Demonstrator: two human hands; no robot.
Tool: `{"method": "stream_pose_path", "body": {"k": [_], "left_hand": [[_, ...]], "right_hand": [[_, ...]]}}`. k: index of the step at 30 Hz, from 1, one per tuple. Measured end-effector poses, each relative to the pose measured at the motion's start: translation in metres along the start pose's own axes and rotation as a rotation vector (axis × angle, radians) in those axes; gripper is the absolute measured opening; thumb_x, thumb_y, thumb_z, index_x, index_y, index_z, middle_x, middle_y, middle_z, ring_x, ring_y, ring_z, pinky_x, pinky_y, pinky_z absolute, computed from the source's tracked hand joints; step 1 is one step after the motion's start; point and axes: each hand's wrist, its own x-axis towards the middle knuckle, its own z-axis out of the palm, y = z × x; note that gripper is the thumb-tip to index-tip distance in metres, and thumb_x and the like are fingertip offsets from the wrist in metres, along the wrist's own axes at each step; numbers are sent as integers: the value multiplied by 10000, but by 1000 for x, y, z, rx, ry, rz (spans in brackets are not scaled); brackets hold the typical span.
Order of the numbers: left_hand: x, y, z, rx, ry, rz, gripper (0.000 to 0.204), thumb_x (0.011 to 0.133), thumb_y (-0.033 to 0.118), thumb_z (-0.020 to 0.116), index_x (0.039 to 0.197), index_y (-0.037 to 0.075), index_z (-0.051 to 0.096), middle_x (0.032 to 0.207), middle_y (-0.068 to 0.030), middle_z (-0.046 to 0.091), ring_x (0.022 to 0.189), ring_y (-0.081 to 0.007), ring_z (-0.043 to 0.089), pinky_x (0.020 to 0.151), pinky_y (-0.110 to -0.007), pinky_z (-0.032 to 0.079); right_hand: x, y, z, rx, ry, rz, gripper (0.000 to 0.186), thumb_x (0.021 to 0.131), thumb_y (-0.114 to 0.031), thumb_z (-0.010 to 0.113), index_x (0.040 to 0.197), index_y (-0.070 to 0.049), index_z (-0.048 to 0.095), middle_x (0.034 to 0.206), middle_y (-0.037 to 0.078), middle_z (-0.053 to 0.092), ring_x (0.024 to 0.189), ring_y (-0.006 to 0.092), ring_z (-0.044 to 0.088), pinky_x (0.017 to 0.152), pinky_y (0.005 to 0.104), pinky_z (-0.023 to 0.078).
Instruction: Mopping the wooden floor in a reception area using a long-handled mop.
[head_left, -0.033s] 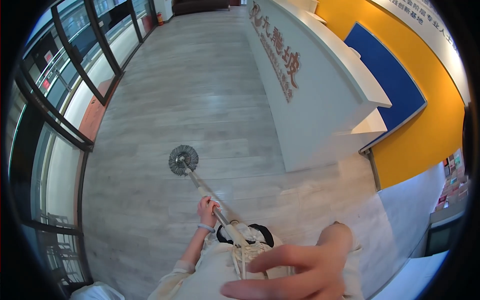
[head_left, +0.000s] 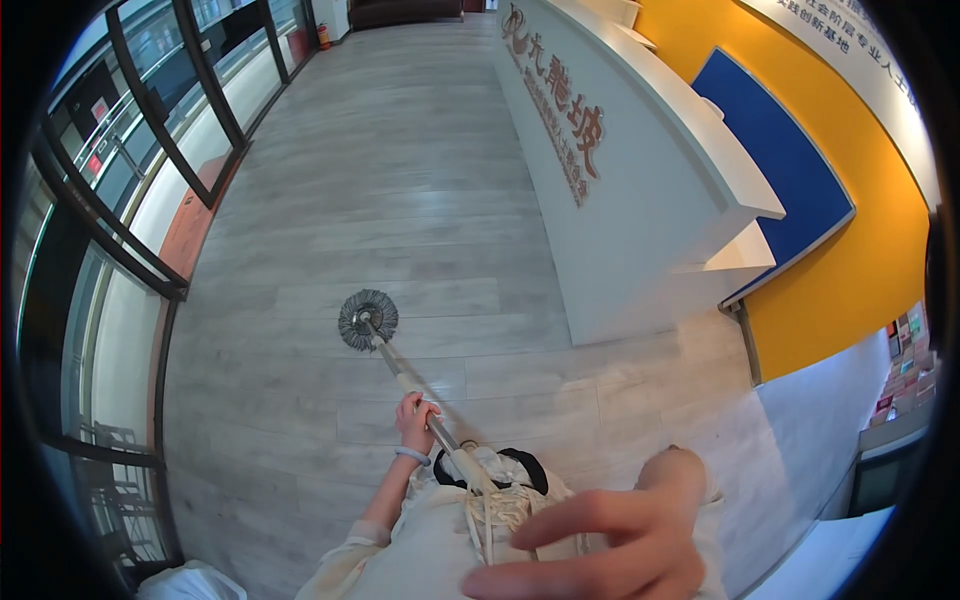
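Note:
A mop with a round head of grey strings rests on the wood-look floor ahead of me, left of centre. Its light pole slants back toward my body, the upper end lying against my cream clothing. My left hand, with a pale band at the wrist, is closed around the middle of the pole. Large in the lower right, close to the camera, is my right hand. Its fingers point left and stand apart, with nothing seen in them. The lower edge of the picture cuts off part of that hand.
A white reception counter with raised lettering stands to the right, before a yellow wall with a blue panel. Dark-framed glass doors line the left side. Far off are a dark sofa and a red fire extinguisher.
My right hand has shifted slightly to the right. The mop and my left hand look the same.

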Motion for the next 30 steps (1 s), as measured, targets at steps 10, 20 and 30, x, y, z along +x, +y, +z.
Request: {"method": "stream_pose_path", "body": {"k": [10,20,30], "left_hand": [[1,-6,6,-67,86,-39,214,635,103,700,799,182,588,1162,-82,438,1122,-335,380,893,-447,324],[51,-1,36,-160,106,-62,259,616,98,717,822,186,586,1147,-113,434,1113,-343,390,879,-442,348],[94,3,85,67,-28,-312,656,609,154,755,1176,251,439,1287,-162,315,1198,-413,301,942,-461,326]], "right_hand": [[-86,42,-4,269,-572,468,267,703,-29,609,969,-39,613,931,79,600,769,223,547,684,317,434],[-249,41,32,302,-540,872,289,747,-20,593,1027,-89,599,951,73,559,900,245,490,774,341,417],[-277,73,-23,632,281,1573,206,761,117,438,847,40,609,693,57,534,512,80,440,451,206,321]]}}
